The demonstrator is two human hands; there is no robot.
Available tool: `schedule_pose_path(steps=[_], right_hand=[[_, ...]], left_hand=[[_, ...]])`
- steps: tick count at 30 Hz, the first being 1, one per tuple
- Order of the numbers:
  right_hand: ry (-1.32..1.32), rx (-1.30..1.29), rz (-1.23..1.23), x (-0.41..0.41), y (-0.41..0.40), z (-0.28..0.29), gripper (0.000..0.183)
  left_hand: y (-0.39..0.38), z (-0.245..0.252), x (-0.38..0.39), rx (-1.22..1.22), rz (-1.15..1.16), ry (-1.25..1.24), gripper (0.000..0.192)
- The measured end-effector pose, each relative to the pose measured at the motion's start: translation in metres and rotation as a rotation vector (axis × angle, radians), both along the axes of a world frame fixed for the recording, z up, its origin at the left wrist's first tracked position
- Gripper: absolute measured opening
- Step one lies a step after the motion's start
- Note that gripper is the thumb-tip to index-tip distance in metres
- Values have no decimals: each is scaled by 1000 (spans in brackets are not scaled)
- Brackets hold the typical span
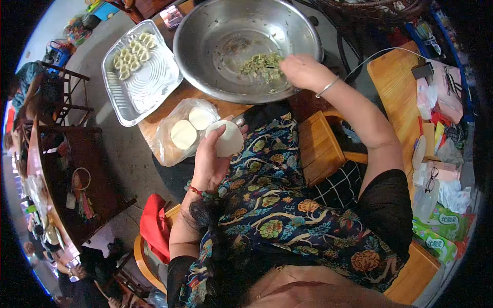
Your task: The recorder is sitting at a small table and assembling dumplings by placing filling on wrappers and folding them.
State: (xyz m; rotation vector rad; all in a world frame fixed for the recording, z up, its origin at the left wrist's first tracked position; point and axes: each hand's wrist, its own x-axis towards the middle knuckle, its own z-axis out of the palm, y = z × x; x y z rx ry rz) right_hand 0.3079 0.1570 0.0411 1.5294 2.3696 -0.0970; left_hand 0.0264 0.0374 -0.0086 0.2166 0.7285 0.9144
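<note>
My left hand (212,163) holds a round white dough wrapper (227,140) on its palm and fingers, the thumb resting over the near edge. Beside it, more round wrappers (183,134) lie in two stacks on a clear plastic bag (166,143). My right hand (302,71) reaches over the rim into a large stainless steel basin (208,79), its fingers curled at the edge of a chopped green filling (259,66). Whether those fingers grip a utensil is hidden. Folded dumplings (133,57) sit in rows at the far end of a foil tray (148,92).
A wooden table (154,122) carries the basin, bag and tray, which overhangs its left edge. A phone (171,17) lies by the basin. Right of me, a wooden bench (389,73) holds packages, eyeglasses (431,179) and a cable. Other people sit at a table on the left.
</note>
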Motion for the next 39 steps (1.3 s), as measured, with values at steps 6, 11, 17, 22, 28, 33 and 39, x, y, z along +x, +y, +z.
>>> schedule_pose_path(steps=[6,11,17,22,28,33,39], right_hand=[[47,218,145,18,13,11,15],[87,304,199,40,19,12,9],[87,138,140,45,13,3,11],[85,60,92,46,12,11,11],[89,200,143,50,20,1,11],[57,116,174,46,16,-2,13],[35,-32,127,41,13,16,10]], left_hand=[[18,-2,25,4,-134,172,51],[30,-14,49,-25,-149,173,56],[37,-17,60,-27,-195,180,51],[37,-19,59,-2,-203,227,51],[35,-26,57,20,-215,220,49],[33,-17,58,14,-198,236,47],[34,-17,59,24,-207,228,48]])
